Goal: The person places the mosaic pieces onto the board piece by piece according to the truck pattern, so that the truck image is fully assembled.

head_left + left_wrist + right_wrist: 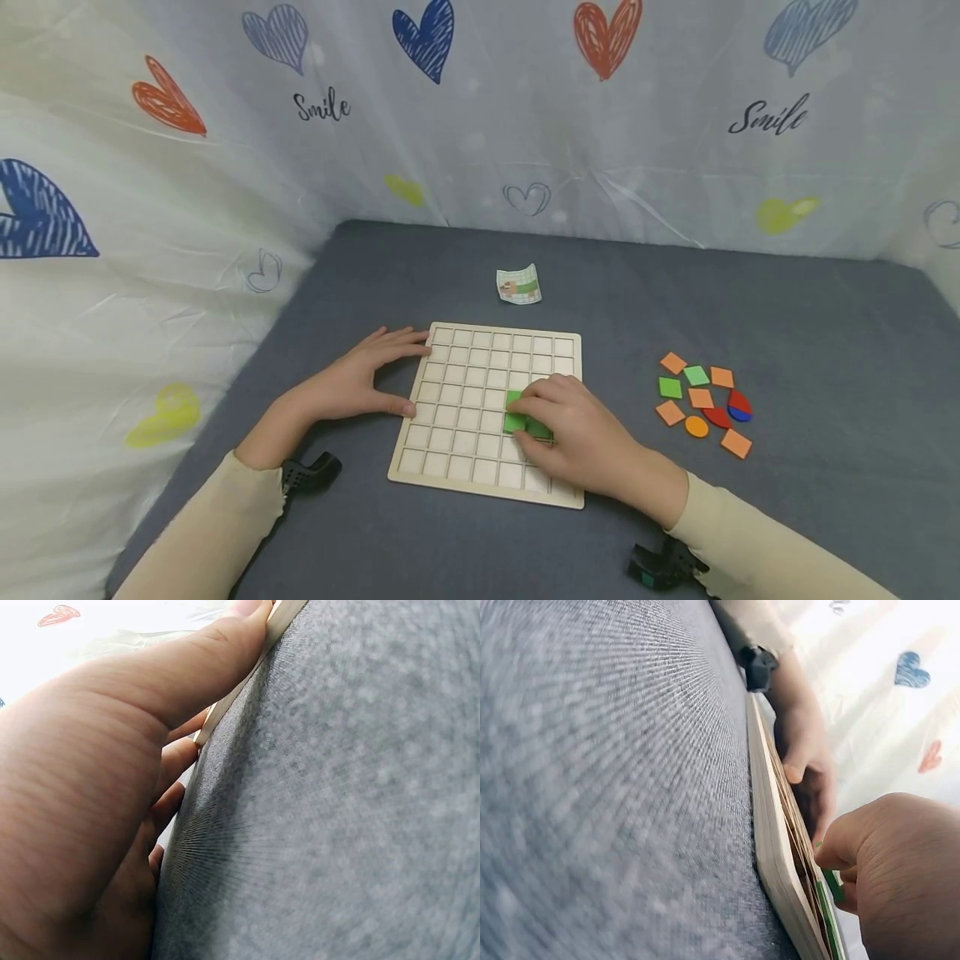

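A pale wooden grid board (480, 491) lies on the dark grey cloth. My left hand (360, 377) rests at its left edge, thumb and fingertips spread along the rim with the fingers fairly straight. Over the right half of the board, my right hand (577, 429) pinches a green square tile (513, 421) between thumb and fingers. In the right wrist view the pinched green tile (832, 885) stands tilted close over the board. Another green tile (538, 430) lies in the grid beside it, partly hidden under the hand.
Right of the board lies a loose group of orange squares (701, 398), green pieces (670, 387), red pieces (717, 416) and an orange disc (697, 427). A small curled picture card (519, 285) sits beyond the board. A white curtain with hearts (480, 125) hangs behind the table.
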`<state>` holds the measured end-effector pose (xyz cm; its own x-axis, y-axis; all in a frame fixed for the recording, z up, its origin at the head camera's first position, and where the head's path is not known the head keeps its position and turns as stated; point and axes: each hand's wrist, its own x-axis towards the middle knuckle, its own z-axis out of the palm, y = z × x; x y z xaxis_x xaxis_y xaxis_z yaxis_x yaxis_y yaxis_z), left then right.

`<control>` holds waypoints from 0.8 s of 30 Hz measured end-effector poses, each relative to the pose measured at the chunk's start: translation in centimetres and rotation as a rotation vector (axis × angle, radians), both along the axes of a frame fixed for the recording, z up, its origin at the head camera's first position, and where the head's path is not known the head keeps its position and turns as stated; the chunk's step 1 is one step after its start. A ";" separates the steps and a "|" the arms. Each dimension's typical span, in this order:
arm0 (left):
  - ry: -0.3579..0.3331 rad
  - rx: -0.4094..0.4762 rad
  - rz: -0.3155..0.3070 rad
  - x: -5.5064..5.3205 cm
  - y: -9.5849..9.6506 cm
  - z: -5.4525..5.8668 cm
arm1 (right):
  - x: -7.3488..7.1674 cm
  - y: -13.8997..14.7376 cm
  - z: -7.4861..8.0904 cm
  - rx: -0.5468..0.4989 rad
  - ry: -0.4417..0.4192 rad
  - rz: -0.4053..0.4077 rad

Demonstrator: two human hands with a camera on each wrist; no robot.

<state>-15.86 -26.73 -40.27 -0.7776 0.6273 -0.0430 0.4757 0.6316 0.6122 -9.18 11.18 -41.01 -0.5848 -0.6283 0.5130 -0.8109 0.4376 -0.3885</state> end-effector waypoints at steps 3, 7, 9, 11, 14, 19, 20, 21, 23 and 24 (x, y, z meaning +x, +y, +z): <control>0.000 0.000 -0.002 0.0 0.0 0.0 | 0.0 0.0 -0.1 0.008 -0.011 0.000; 0.001 0.003 -0.003 0.0 0.1 0.0 | 0.1 0.0 -0.1 0.010 -0.022 0.001; 0.001 0.004 -0.004 0.0 0.1 0.0 | 0.1 0.0 -0.2 0.011 -0.024 0.002; -0.001 0.003 -0.002 0.0 0.1 -0.1 | 0.1 0.0 -0.2 0.011 -0.024 0.006; 0.000 0.000 -0.003 -0.1 0.1 -0.1 | 0.1 0.0 -0.3 0.009 -0.025 0.009; 0.001 -0.002 -0.001 0.0 0.1 -0.1 | 0.1 0.0 -0.3 0.006 -0.029 0.011; 0.000 -0.002 -0.002 0.0 0.1 -0.1 | 0.1 0.0 -0.3 0.006 -0.030 0.011; 0.000 -0.001 -0.002 0.0 0.1 0.0 | 0.0 0.0 -0.3 0.005 -0.030 0.012; 0.001 0.001 -0.004 0.0 0.1 0.0 | 0.0 0.0 -0.3 0.004 -0.030 0.015; 0.003 0.000 -0.005 -0.1 0.1 0.0 | 0.0 0.0 -0.3 0.004 -0.030 0.015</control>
<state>-15.92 -26.66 -40.29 -0.7746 0.6311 -0.0408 0.4804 0.6292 0.6110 -9.20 11.17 -41.35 -0.5900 -0.6393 0.4932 -0.8057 0.4267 -0.4107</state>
